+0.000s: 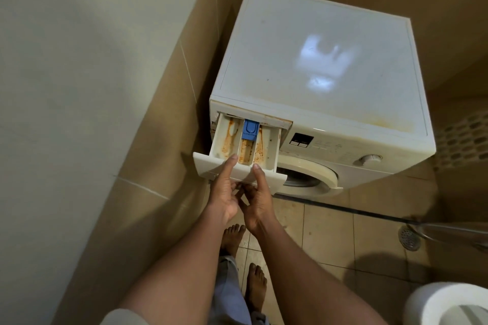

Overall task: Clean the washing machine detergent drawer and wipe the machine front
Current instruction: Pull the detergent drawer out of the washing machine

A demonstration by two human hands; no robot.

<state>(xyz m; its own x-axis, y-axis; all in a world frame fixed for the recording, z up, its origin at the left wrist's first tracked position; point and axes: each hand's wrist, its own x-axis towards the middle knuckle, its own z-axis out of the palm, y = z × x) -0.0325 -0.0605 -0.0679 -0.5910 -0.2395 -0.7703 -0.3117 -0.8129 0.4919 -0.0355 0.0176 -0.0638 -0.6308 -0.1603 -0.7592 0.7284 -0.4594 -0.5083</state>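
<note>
A white front-loading washing machine (311, 60) stands in a tiled corner. Its detergent drawer (208, 163) is pulled out at the upper left of the front. The drawer's compartments carry orange-brown stains, and a blue insert (249, 130) sits in the middle one. My left hand (223, 192) grips the drawer's front panel, thumb on the top edge and fingers underneath. My right hand (260, 195) holds the same panel just to the right, thumb on top. Below the drawer shows the round door (317, 174), its rim yellowed.
A beige tiled wall (148, 166) runs close along the machine's left side. The control panel has a dial (371, 159). On the tiled floor are a drain (409, 238) and my bare feet (232, 240). A toilet (449, 303) sits at the bottom right.
</note>
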